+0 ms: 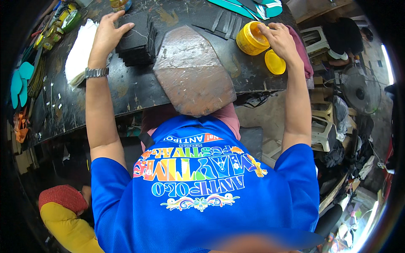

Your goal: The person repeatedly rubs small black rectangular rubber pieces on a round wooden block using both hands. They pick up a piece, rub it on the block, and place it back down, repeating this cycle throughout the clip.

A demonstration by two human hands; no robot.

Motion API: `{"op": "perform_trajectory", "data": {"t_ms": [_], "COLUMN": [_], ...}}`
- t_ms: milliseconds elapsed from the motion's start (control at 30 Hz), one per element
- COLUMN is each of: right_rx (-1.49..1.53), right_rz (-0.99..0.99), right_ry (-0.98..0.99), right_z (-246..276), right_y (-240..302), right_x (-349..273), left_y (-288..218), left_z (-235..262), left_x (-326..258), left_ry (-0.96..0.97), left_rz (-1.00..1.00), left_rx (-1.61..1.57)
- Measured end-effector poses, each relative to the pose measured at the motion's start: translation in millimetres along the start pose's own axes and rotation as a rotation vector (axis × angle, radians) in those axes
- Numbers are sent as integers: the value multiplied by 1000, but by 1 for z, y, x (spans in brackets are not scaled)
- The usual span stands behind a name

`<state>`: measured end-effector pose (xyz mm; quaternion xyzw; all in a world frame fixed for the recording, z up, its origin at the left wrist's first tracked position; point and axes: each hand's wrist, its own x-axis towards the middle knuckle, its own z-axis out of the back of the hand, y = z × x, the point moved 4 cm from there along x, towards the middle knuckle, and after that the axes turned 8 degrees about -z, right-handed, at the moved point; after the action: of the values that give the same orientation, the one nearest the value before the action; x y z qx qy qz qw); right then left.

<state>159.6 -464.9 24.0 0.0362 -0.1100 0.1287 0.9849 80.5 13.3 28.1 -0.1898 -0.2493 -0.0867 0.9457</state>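
My left hand (110,34) rests at the left edge of a stack of black sheet pieces (141,44), its thumb and index finger spread apart. A pale thread lies over the stack. My right hand (279,39) is at the mouth of a yellow jar (248,41), fingers bent together at the rim; what they hold, if anything, is hidden. Beside the jar, below my right hand, is a round yellow lid (275,63). Between my arms a worn grey-brown board (192,69) reaches from the table over my lap.
White sheets (80,55) lie left of the black stack on the dark table (126,92). Black strips (221,23) and teal-and-white pieces (253,8) lie at the back. Dark red cloth (301,55) sits by my right wrist. A fan (360,92) stands right; another person (67,215) is lower left.
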Motion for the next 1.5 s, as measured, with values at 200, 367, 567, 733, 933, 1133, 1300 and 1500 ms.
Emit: {"op": "perform_trajectory", "data": {"t_ms": [200,367,567,733,933,1133,1300,1500], "right_rx": [-87,135,-74,97,832,1089,921,942], "right_rz": [-164,-85,-209,-279,-64,-73,31,-9], "right_ry": [316,-323,-196,179,-120,-111,-169,-48], "right_z": [-17,18,21,3,-28,-42,-55,-62], "right_y": [4,16,28,41,98,120,130,130], "right_x": [26,-5,-56,-96,-133,-138,-125,-112], "left_y": [31,16,-22,-88,-159,-166,-156,-153], "left_z": [-24,-12,4,25,-56,-86,-85,-87], "left_x": [-13,-16,-14,-32,-59,-76,-78,-83], "left_ry": [107,-167,-309,-458,98,242,266,247], "left_rz": [180,-88,-8,-98,-190,-151,-143,-119], "left_rx": [-184,54,-338,-540,-633,-544,-504,-491]}}
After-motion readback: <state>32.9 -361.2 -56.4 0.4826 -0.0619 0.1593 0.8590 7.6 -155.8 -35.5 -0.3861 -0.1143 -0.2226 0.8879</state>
